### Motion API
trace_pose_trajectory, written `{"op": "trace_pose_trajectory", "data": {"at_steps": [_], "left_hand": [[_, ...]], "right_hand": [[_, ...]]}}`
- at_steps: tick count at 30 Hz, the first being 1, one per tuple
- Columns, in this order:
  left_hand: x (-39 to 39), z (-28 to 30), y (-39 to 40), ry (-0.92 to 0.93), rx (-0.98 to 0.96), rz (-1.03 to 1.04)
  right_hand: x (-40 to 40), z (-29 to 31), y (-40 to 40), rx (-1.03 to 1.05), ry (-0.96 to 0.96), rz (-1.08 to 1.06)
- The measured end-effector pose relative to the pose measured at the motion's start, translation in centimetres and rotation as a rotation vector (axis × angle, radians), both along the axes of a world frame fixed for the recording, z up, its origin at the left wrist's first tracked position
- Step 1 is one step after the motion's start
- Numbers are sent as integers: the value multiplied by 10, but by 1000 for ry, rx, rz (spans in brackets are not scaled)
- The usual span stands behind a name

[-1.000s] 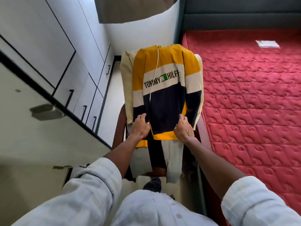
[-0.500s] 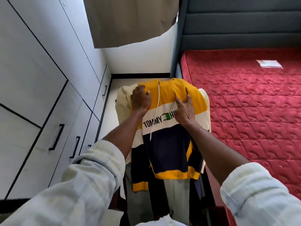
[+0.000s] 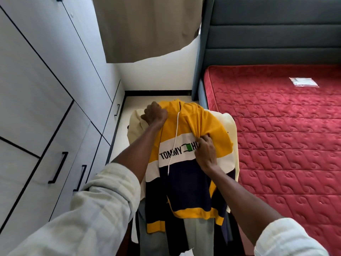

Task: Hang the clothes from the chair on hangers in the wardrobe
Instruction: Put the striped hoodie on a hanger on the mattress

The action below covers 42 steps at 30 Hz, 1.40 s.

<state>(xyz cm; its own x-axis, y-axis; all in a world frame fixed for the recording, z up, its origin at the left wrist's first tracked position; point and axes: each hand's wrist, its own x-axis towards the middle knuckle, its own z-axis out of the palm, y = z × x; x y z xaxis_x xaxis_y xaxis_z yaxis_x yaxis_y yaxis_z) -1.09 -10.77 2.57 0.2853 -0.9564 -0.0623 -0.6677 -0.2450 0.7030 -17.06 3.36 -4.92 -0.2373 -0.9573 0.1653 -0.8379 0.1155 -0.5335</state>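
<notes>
**Both hands gathered the hoodie at the chair's top**

On the pile of clothes draped over the chair, between the wardrobe doors point(image 3: 46, 100) on the left and the bed on the right, a yellow, white and navy hoodie point(image 3: 186, 172) lay uppermost. Its white drawstring point(image 3: 174, 137) hung down the front across the printed chest band. The left hand point(image 3: 154, 115) was closed into a fist over the hoodie's far left shoulder, fingers curled into the yellow cloth. The right hand point(image 3: 205, 152) pinched a bunched fold of yellow fabric just above the white band, fingers drawn together, the cloth puckered around them. Beneath the hoodie a cream garment point(image 3: 231, 124) showed at both sides, and grey cloth point(image 3: 198, 235) and dark cloth hung lower, nearer the camera. The chair itself was almost wholly hidden. A red quilted mattress point(image 3: 276, 135) lay to the right, with a small white packet point(image 3: 303, 82) on it far off. A beige cloth point(image 3: 142, 28) hung overhead at the far end.
</notes>
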Motion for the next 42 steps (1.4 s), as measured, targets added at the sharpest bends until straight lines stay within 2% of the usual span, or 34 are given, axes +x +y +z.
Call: {"op": "trace_pose_trajectory", "data": {"at_steps": [2, 4, 6, 8, 10, 12, 15, 17, 19, 20, 21, 23, 30, 32, 36, 37, 38, 40, 41, 42], "left_hand": [[-2, 0, 12, 250, -69, -60], [-1, -5, 24, 422, -24, -106], [2, -3, 35, 569, 143, -132], [7, 0, 45, 712, 388, -139], [15, 1, 54, 715, 497, -194], [23, 2, 62, 731, 515, -246], [30, 6, 76, 852, 414, -288], [32, 11, 90, 929, 362, -333], [34, 19, 105, 945, 323, -399], [36, 21, 111, 940, 306, -434], [39, 23, 118, 919, 294, -456], [43, 27, 133, 883, 274, -473], [58, 43, 203, 901, 168, -386], [56, 46, 232, 762, 97, -328], [48, 37, 292, 65, -59, -316], [46, 34, 308, -47, -98, -328], [43, 35, 326, -104, -137, -318], [35, 45, 358, -99, -192, -278], [32, 53, 373, -35, -202, -280], [29, 67, 388, 106, -190, -290]], "right_hand": [[3, -9, 18, 77, 19, 96], [3, -19, 32, 197, 46, 169], [1, -21, 38, 222, 35, 141], [1, -12, 35, 145, -39, 62], [0, 3, 28, 12, -102, -49], [-6, 18, 17, -48, -103, -153], [-13, 29, 4, 115, -118, -119], [-10, 38, 6, 230, -316, -46], [-2, 49, 12, 305, -671, -19], [0, 53, 14, 337, -793, 1], [2, 56, 18, 373, -835, 47], [6, 59, 30, 424, -831, 125], [-6, 67, 92, 373, -978, 0], [-13, 71, 117, 284, -971, 5], [-26, 89, 175, 51, -708, 92], [-28, 94, 190, 27, -638, 130], [-31, 98, 206, 31, -595, 164], [-35, 115, 235, 123, -588, 230], [-39, 126, 250, 202, -613, 266], [-42, 140, 264, 270, -664, 319]]}}
